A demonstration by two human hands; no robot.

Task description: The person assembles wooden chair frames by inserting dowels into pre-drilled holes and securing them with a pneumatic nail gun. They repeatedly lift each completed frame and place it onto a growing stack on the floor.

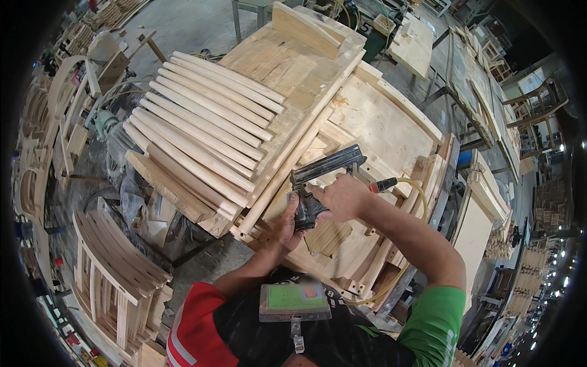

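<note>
Both hands are on a black pneumatic nail gun (327,166) over the wooden bench. My right hand (343,197) is closed around its body. My left hand (286,224) grips its lower end, thumb pressed to the side. From a fitting near my right wrist, a yellow air hose (424,199) curves down to the right. Beneath the gun lies a wooden jig board (373,119) with rails along its edges. A long wooden rail (284,171) runs along the jig's left side. Left of it, a row of round wooden spindles (208,113) lies side by side.
Curved wooden slats (122,257) are stacked at the lower left. A raised wooden board (309,30) edges the bench's far end. Pale panels (413,46) rest on another table at the far right. Plastic wrap (131,202) hangs beside the bench. More wooden parts (36,153) line the far left.
</note>
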